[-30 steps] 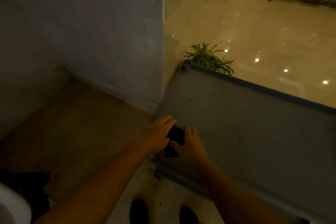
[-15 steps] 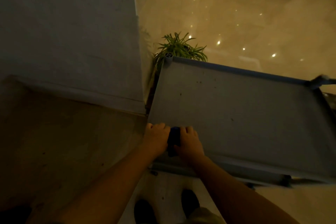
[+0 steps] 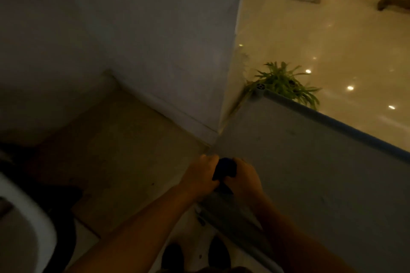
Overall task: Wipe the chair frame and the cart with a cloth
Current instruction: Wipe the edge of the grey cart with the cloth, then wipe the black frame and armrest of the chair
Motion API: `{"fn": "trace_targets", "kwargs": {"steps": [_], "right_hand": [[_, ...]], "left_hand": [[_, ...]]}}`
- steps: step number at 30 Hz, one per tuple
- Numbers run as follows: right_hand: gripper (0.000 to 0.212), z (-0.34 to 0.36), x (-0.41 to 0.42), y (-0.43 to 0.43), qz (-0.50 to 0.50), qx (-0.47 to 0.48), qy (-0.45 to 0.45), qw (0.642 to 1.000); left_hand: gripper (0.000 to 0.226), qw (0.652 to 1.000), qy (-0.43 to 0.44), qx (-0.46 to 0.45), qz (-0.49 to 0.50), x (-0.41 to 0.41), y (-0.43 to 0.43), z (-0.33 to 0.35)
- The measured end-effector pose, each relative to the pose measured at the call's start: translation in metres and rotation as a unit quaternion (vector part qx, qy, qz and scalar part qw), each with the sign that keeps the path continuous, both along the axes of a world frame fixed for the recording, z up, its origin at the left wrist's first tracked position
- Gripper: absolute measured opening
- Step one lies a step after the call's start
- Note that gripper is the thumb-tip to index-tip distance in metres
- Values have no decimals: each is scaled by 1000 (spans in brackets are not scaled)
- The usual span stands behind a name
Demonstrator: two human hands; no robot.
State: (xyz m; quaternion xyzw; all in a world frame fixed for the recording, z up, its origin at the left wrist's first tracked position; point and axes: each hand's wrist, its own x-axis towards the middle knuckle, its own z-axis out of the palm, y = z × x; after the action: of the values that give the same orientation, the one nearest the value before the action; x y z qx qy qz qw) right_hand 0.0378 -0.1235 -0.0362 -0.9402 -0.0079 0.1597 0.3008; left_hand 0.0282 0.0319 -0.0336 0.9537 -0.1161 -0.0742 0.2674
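Observation:
A grey cart (image 3: pixel 321 162) with a flat top shelf and a blue rim fills the right half of the view. At its near left corner a small dark blue cloth (image 3: pixel 224 169) is bunched between both hands. My left hand (image 3: pixel 200 176) grips the cloth from the left and my right hand (image 3: pixel 243 178) grips it from the right, the knuckles close together above the cart's edge. The room is dim and the picture is blurred. No chair frame is clearly visible.
A white wall corner (image 3: pixel 221 73) stands right against the cart's left side. A green potted plant (image 3: pixel 286 83) sits behind the cart's far corner post. A glossy tiled floor (image 3: pixel 343 40) spreads beyond. A white curved object (image 3: pixel 26 217) is at lower left. My shoes show below.
The view has swung to the left, so the cart's right end and handle are out of frame. Both hands stay together on the cloth at the cart's near left corner.

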Motion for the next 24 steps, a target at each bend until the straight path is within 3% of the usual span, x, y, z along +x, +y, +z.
{"fn": "trace_targets", "kwargs": {"steps": [7, 10, 12, 18, 24], "right_hand": [[18, 40, 22, 83, 202, 75, 29, 976], [16, 44, 6, 134, 311, 65, 45, 947], [29, 43, -12, 170, 364, 53, 29, 929], [12, 11, -83, 287, 456, 66, 123, 879], [18, -14, -124, 367, 477, 30, 93, 874]], "left_hand": [[43, 966, 57, -120, 220, -42, 66, 27], [57, 956, 38, -37, 290, -83, 110, 25], [65, 942, 54, -28, 329, -119, 141, 22], [51, 913, 96, -24, 395, -214, 232, -6], [34, 892, 117, -51, 434, -260, 312, -43]]}}
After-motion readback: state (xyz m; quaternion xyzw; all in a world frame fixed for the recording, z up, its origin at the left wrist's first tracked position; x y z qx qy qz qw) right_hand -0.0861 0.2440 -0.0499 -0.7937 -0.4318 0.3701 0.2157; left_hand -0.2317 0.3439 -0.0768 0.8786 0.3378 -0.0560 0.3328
